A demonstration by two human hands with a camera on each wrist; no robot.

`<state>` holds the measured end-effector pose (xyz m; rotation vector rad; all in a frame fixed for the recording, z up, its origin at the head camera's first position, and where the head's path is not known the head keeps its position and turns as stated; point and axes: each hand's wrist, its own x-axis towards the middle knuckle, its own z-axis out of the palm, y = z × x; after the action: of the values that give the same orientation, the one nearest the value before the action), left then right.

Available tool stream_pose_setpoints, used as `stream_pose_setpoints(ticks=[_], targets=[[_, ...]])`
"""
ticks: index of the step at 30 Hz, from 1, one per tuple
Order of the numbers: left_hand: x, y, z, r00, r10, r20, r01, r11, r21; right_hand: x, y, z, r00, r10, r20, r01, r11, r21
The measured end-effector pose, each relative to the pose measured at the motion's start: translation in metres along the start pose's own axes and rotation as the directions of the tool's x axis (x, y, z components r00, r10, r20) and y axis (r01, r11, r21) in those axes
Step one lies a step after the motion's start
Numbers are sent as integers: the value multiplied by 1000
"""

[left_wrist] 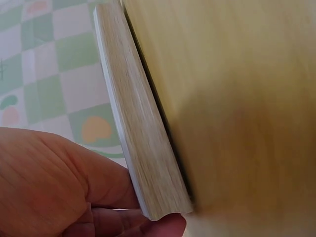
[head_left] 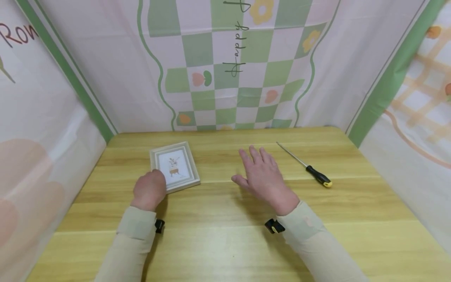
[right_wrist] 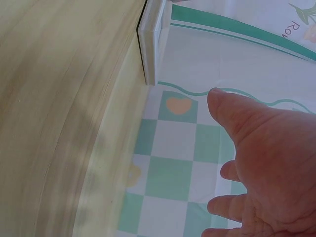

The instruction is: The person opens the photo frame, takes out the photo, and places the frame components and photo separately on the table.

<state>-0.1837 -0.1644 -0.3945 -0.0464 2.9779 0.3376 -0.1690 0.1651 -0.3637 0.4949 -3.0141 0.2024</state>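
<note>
OK, nearest you: pale L sleeve [head_left: 128,244] & R sleeve [head_left: 317,243], each w/ a small black clip [head_left: 275,226] by the cuff, over the wood-grain worktop [head_left: 215,235]. Your L hand [head_left: 149,190] is grasping the picture frame [head_left: 191,164] at its near-L corner, thumb on one side, fingers curled round the other; can't tell if that corner's lifted. Your R hand [head_left: 263,180] is released, fingers spread, btwn the frame & the screwdriver [head_left: 318,176], apart from both.

Frame's face up on the L part of the worktop, turned a bit. Inside its light moulded rim: a white print [head_left: 181,166] of a sprigged plant in a brown pot on legs. Screwdriver's on the R, blk handle w/ yellow end toward you, shaft pointing away & L.

Farthest back: grn/wht checked cloth [head_left: 225,96] w/ "Happy" lettering, behind the worktop.
</note>
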Motion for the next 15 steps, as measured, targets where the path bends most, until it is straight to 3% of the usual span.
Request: stream_pose_setpoints(ticks=[15], targets=[[-8, 17, 6, 999, 49, -7, -49, 999, 0, 1, -7, 1, 999, -34, -26, 33, 999, -28]])
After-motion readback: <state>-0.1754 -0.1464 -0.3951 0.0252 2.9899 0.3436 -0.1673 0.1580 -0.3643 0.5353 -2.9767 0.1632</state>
